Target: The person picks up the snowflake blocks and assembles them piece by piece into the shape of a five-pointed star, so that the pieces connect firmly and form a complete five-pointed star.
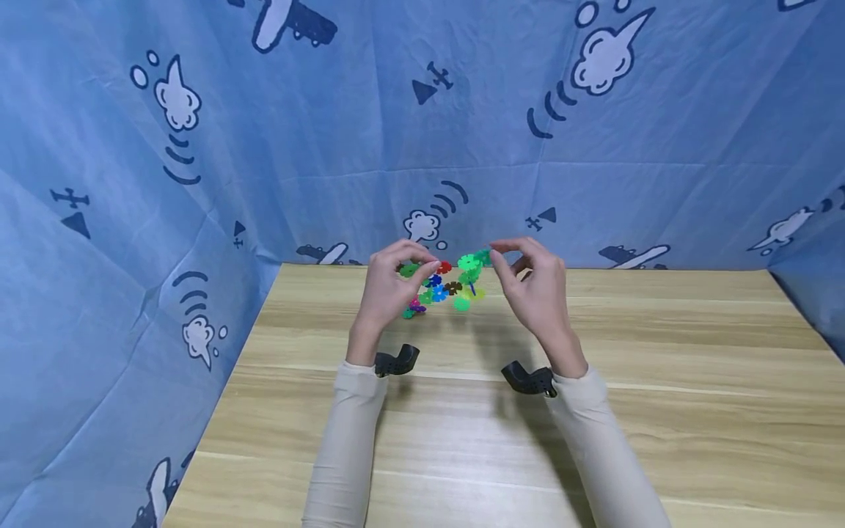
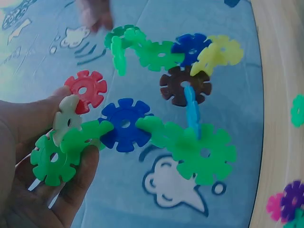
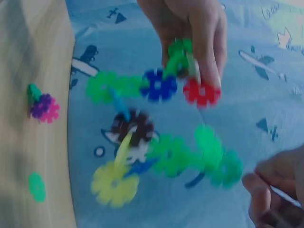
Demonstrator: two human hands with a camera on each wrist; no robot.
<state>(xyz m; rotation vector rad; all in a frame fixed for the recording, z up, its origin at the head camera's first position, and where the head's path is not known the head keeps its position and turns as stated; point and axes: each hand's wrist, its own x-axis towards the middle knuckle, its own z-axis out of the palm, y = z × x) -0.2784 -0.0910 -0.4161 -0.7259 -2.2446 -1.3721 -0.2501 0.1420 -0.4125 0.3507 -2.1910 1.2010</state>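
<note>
My left hand [image 1: 391, 287] grips one end of a branching chain of slotted plastic flower discs. At that end, a green disc [image 2: 53, 159], a white disc [image 2: 67, 119] and a red disc [image 2: 86, 90] sit by the fingers. From there the chain runs through a blue disc [image 2: 126, 124], green discs, a light blue disc [image 2: 191, 111] and a brown disc [image 3: 133, 128] to a yellow disc [image 3: 115, 184] and more green ones. My right hand [image 1: 536, 284] hovers beside the teal-green end disc [image 3: 225, 168], fingers loosely curled and slightly apart from it in both wrist views.
On the wooden table [image 1: 660, 345] lie a loose green disc [image 3: 36, 187] and a small joined cluster of pink, purple and teal discs [image 3: 43, 107]. A blue patterned cloth [image 1: 488, 132] hangs behind the table and along its left side.
</note>
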